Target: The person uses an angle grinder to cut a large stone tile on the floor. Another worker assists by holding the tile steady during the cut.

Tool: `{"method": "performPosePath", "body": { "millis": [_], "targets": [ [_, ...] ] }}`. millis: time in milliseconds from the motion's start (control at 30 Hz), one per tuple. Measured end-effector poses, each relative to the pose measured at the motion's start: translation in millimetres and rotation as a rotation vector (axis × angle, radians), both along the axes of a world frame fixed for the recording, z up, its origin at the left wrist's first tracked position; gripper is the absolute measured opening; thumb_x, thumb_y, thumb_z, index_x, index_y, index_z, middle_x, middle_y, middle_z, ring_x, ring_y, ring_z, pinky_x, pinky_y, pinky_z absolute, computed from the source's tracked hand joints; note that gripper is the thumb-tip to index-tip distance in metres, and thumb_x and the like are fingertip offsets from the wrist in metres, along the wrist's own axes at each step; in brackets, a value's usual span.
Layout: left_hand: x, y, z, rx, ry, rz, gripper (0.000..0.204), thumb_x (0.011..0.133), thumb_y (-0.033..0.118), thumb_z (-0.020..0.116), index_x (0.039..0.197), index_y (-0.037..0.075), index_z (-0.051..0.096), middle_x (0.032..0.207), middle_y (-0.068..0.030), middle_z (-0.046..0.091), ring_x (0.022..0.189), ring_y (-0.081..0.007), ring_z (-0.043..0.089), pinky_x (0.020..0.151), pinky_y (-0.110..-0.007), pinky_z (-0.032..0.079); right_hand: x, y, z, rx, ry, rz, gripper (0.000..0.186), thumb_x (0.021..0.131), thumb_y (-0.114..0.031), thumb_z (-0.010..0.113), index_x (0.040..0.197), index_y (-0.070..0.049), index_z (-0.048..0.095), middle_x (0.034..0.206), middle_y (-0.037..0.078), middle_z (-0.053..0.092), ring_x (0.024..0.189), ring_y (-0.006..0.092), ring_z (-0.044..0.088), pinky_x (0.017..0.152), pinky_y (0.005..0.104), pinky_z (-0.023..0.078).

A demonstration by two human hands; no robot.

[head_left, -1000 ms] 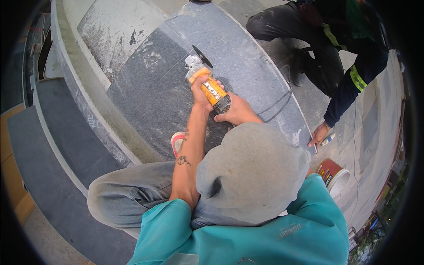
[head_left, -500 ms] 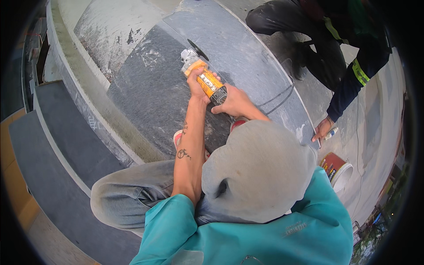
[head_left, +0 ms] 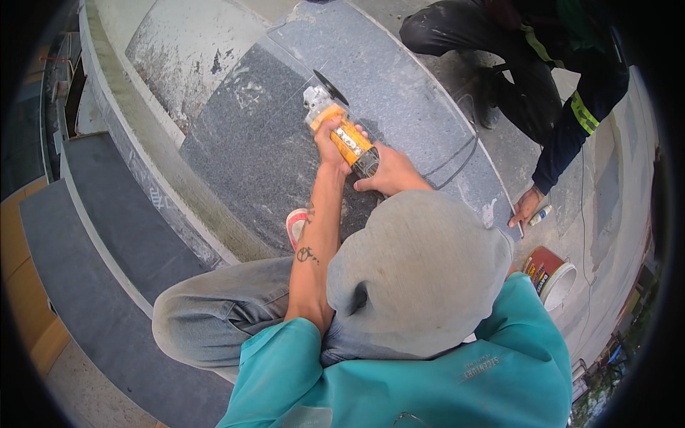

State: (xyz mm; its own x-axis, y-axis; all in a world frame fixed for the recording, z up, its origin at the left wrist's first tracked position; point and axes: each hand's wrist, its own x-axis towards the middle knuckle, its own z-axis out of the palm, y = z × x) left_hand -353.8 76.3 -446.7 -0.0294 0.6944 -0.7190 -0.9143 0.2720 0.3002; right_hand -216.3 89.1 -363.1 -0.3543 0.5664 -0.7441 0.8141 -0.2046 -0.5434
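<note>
A yellow and black angle grinder (head_left: 349, 143) with a thin dark cutting disc (head_left: 330, 87) is held by both of my hands over a grey stone slab (head_left: 246, 135). My left hand (head_left: 330, 148) wraps round its body just behind the grey metal head. Around the black rear end closes my right hand (head_left: 391, 170). The disc sits at the far end, at a slant above the slab; whether it touches the stone I cannot tell. A rounded grey cloth shape (head_left: 421, 274) hides part of my right arm.
A black cable (head_left: 453, 175) loops over the slab. At the right another person's hand (head_left: 526, 207) touches the slab's edge, near a small white bottle (head_left: 540, 215). A red-brown bucket (head_left: 548, 277) stands closer. Dark curved steps (head_left: 128, 214) descend at the left, beyond a concrete curb (head_left: 160, 153).
The grinder and both hands have moved slightly right and nearer to me, and more of the disc's flat side shows. The whole view has shifted a little. Both hands keep their grip.
</note>
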Motion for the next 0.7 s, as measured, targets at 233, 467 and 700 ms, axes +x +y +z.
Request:
{"method": "performPosePath", "body": {
  "millis": [233, 467, 700],
  "targets": [
    [0, -6, -3, -0.02, -0.056, 0.038, 0.034, 0.076, 0.03, 0.057, 0.095, 0.003, 0.052, 0.076, -0.0129, 0.056, 0.066, -0.0282, 0.06, 0.061, -0.042, 0.053, 0, -5, 1, -0.001, 0.041, -0.034, 0.07, 0.056, -0.028, 0.084, 0.113, 0.001, 0.055, 0.102, 0.022, 0.064, 0.098, 0.0355, 0.063, 0.086, 0.0382, 0.047],
    [-1, -3, 3, -0.017, -0.024, -0.015, 0.037, 0.073, 0.034, 0.057, 0.09, 0.001, 0.052, 0.078, -0.013, 0.056, 0.07, -0.0266, 0.059, 0.063, -0.041, 0.052, -2, -1, 2, -0.018, 0.002, 0.003, 0.073, 0.055, -0.031, 0.082, 0.114, 0.002, 0.054, 0.099, 0.021, 0.065, 0.093, 0.0348, 0.064, 0.083, 0.0382, 0.049],
    [-11, 5, -9, 0.009, -0.033, 0.012, 0.037, 0.072, 0.033, 0.058, 0.091, 0.001, 0.052, 0.077, -0.0127, 0.055, 0.071, -0.0267, 0.059, 0.063, -0.041, 0.053, -10, 4, -11, 0.033, -0.022, 0.059, 0.078, 0.052, -0.035, 0.081, 0.113, 0.005, 0.053, 0.096, 0.021, 0.066, 0.091, 0.0348, 0.066, 0.08, 0.0375, 0.052]
  ]
}}
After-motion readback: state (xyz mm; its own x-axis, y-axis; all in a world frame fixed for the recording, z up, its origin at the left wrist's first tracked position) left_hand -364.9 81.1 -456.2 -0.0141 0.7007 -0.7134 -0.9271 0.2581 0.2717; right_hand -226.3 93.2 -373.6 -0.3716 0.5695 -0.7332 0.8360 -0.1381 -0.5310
